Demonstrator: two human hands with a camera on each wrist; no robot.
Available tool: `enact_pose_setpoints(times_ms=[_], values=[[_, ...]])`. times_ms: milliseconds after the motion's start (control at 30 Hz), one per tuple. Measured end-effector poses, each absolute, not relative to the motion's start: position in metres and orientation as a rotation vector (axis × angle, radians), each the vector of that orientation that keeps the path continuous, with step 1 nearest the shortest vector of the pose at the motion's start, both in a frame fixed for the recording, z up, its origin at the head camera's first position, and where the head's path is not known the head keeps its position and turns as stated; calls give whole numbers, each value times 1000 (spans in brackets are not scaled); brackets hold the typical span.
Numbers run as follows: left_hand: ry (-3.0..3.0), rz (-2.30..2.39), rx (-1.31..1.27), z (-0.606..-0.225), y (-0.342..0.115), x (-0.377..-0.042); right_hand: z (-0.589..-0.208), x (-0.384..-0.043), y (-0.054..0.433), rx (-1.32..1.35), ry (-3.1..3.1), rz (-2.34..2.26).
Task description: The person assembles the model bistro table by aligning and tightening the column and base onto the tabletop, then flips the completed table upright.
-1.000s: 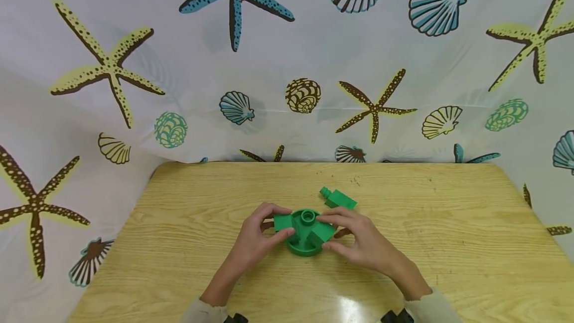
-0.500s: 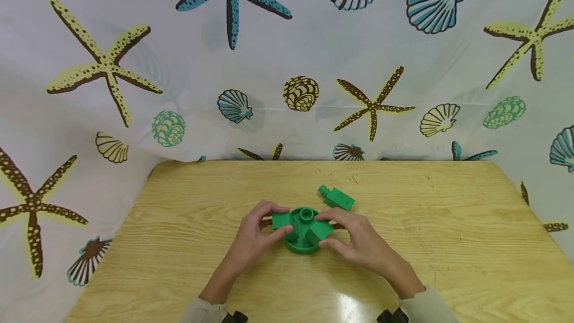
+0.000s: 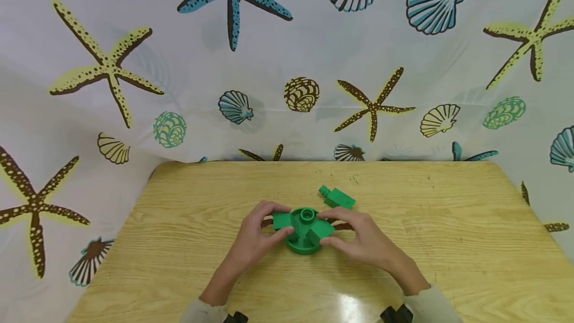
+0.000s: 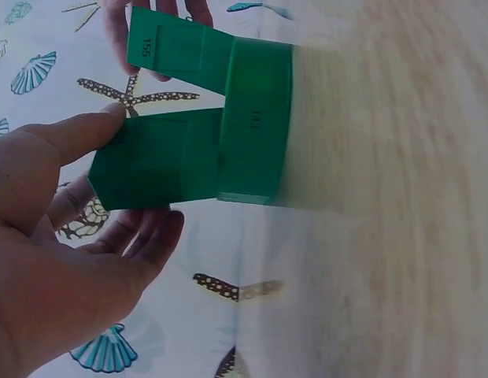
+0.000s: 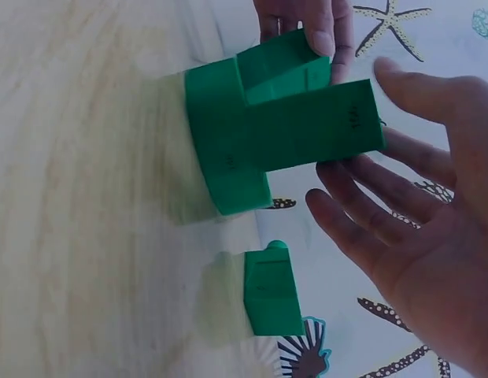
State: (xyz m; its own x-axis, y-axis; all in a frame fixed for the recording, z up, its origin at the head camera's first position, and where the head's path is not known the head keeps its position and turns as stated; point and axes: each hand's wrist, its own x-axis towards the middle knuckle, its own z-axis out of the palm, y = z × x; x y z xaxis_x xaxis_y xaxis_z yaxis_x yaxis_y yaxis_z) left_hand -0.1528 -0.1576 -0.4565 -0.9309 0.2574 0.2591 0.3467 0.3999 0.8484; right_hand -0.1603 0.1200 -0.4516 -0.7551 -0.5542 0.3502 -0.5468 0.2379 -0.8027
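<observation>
A green round base (image 3: 301,250) with a ringed socket stands on the table, and two green blocks rise from it. My left hand (image 3: 253,238) holds the left block (image 3: 282,220), thumb on the near side and fingers on the far side. Around the right block (image 3: 324,230) are the thumb and fingers of my right hand (image 3: 363,241). In the right wrist view, fingertips lie along this block's (image 5: 319,126) lower edge and the thumb is at its upper corner. The left wrist view shows small printed numbers on the base (image 4: 256,118).
A loose green block with a knobbed end (image 3: 339,199) lies on the table just behind the right hand. The wood-grain table (image 3: 188,203) ends at a white curtain (image 3: 269,128) printed with starfish and shells.
Both hands stay at the two blocks with almost no movement. The base and the loose block keep their places.
</observation>
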Motion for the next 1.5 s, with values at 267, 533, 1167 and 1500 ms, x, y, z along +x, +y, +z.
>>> enact_pose_setpoints(times_ms=[267,533,1167,1500], values=[[-2573,-1190,-616,-436,-136,-137,-451,-175,134,-968,2733,-1700],[-2662,-932,-722,-428,-108,-122,-462,-195,140,-722,2961,-1513],[-2750,-807,-772,-424,-93,-126,-473,-208,153,-435,2828,-1312],[-2852,-968,-892,-415,-112,-136,-469,-192,170,-494,2750,-1473]])
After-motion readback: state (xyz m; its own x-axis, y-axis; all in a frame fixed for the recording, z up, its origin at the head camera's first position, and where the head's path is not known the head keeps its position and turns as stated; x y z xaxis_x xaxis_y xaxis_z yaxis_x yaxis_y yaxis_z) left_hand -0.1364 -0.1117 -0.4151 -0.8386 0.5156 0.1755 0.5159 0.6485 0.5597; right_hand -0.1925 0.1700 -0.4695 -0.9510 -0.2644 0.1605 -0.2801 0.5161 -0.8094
